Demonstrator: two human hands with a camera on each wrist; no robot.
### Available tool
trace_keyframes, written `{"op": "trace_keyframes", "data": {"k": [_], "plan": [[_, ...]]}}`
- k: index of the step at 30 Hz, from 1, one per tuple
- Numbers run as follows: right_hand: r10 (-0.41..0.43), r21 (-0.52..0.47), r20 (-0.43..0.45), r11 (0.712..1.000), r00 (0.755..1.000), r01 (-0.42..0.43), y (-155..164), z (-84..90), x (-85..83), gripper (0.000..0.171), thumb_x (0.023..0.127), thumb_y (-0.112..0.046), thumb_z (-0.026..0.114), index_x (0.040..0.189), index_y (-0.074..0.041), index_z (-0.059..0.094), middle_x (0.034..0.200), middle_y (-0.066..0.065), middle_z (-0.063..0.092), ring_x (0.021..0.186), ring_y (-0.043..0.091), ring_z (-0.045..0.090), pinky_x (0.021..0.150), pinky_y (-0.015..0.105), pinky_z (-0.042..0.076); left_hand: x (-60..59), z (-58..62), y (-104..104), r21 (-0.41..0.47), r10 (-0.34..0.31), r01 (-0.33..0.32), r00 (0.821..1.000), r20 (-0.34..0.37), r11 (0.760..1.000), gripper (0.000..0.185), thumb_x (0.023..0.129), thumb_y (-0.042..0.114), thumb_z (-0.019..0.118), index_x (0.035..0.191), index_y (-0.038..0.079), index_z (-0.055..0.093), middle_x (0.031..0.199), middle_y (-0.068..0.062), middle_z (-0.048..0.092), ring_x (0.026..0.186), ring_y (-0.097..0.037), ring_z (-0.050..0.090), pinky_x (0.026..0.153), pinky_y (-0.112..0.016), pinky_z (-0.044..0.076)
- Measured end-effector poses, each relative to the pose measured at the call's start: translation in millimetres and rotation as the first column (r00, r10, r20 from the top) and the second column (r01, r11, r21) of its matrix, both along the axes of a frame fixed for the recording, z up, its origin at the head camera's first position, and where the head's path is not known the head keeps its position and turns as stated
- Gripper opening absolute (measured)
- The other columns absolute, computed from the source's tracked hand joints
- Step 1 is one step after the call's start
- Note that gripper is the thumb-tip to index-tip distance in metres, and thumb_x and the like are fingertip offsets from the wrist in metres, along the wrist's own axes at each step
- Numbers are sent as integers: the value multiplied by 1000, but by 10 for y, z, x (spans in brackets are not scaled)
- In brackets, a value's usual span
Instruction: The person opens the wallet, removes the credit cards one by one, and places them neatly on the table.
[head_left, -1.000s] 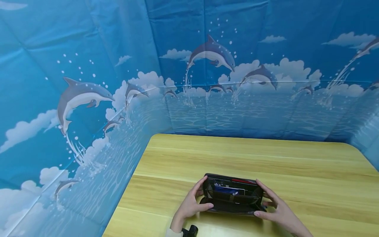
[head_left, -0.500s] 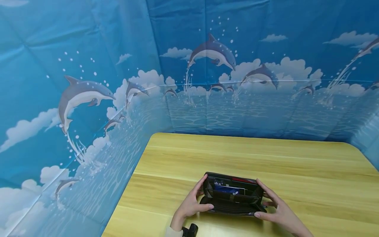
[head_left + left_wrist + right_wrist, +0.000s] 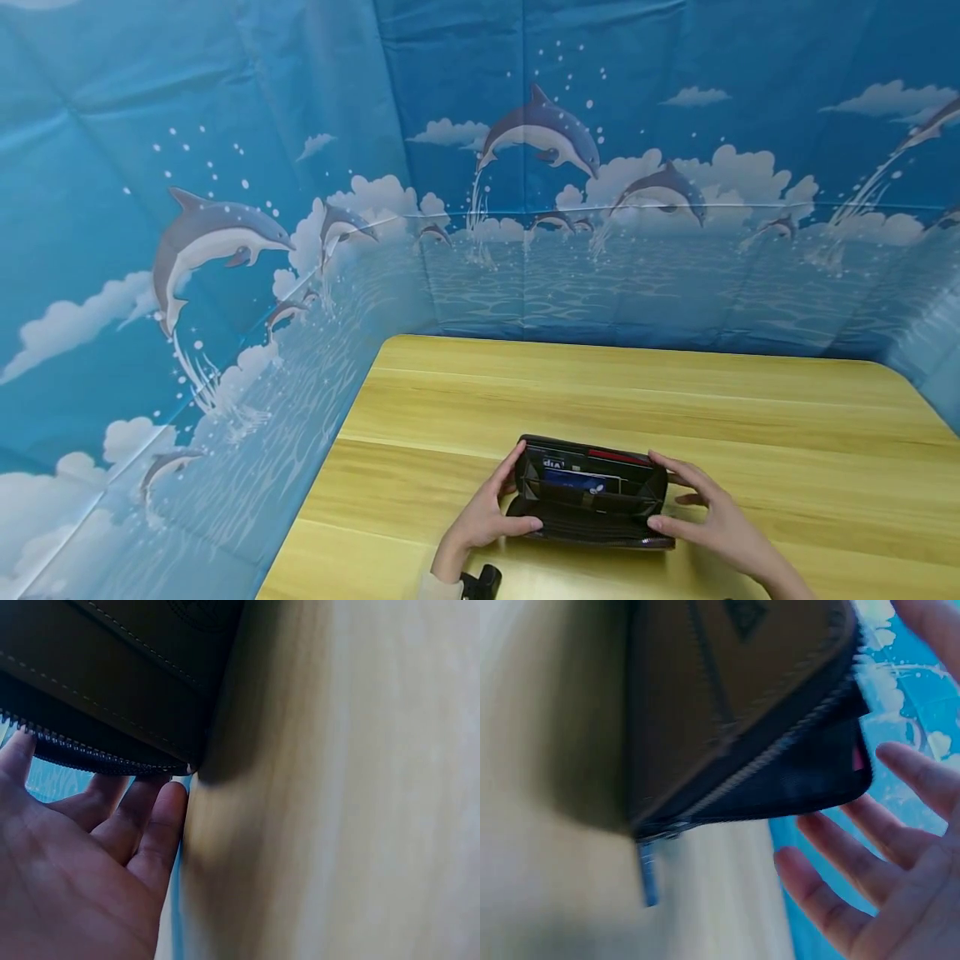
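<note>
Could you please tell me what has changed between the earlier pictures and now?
The right hand has shifted slightly rightward, its thumb leaving the front corner of the wallet. Its grip looks loosened; whether any fingertip still touches is unclear. The left hand still holds the left end, and the open wallet stays in place, blue card inside.

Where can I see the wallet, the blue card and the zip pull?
Wallet (image 3: pixel 592 526): head view, bare inside of its near half.
Blue card (image 3: pixel 572 480): head view, middle of its visible face.
Zip pull (image 3: pixel 648 874): right wrist view, middle of its tab.
</note>
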State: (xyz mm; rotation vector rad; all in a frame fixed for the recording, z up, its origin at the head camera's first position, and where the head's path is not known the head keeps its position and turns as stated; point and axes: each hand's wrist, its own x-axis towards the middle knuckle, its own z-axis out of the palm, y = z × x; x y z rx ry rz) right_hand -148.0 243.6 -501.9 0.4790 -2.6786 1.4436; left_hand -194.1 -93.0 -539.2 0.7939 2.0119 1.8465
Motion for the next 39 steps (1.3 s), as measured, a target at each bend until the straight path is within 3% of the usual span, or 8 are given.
{"op": "trace_keyframes", "data": {"k": [3,9,13,17,21,29,36,39], "plan": [[-56,31,-121,998,991,60,-27,95,-64,59,83,-19,75,136,-18,51,130,4,51,111,0,44,78,33,48,-15,-78,10,-4,8,-8,1000,-20,1000,99,80,18,78,154,20,12,148,-15,32,123,-23,46,104,-38,30],[-62,103,-266,990,962,92,-223,373,-233,26,87,-20,71,113,-22,67,106,-10,63,94,10,58,74,33,48,-64,-245,17,-28,33,-35,997,-64,999,99,80,21,79,153,29,13,153,-8,23,124,-20,45,103,-36,32],[133,171,-216,981,967,-97,-408,585,-363,16,91,-25,66,104,-18,70,96,-13,64,83,7,60,68,31,50,-82,-248,16,-4,19,-19,999,-43,1000,99,80,21,79,153,32,13,151,-6,29,122,-20,47,103,-35,32],[314,277,-106,921,943,-275,-548,706,-508,21,93,-31,63,102,-14,70,91,-14,62,77,3,59,65,27,50,-82,-248,4,18,10,-9,999,-30,1000,99,79,18,79,153,31,14,146,-8,37,120,-23,49,102,-36,32],[398,361,-54,863,916,-354,-639,715,-638,18,93,-27,63,100,-12,70,86,-13,61,69,1,55,60,25,48,-81,-262,-6,21,8,-7,1000,-29,1000,98,80,19,78,153,30,14,144,-7,41,119,-23,50,102,-36,32],[439,445,-51,814,897,-373,-758,661,-767,17,90,-24,66,99,-11,73,83,-11,62,63,-2,51,56,25,45,-92,-294,2,28,8,-7,998,-55,1000,98,80,22,78,153,29,14,141,-6,45,118,-24,50,102,-38,31],[376,501,-114,821,920,-273,-769,613,-818,12,84,-18,73,94,-11,74,76,-13,59,61,-2,49,53,25,44,-90,-281,0,26,-4,5,1000,-21,1000,98,80,22,78,153,31,14,145,-7,39,120,-22,48,102,-37,31],[353,498,-122,830,928,-251,-755,592,-828,14,81,-17,76,94,-11,73,74,-13,57,60,-1,48,52,25,42,-59,-188,-4,16,-18,18,1000,5,1000,99,80,21,78,154,27,13,146,-10,36,122,-23,47,104,-42,28]]}}
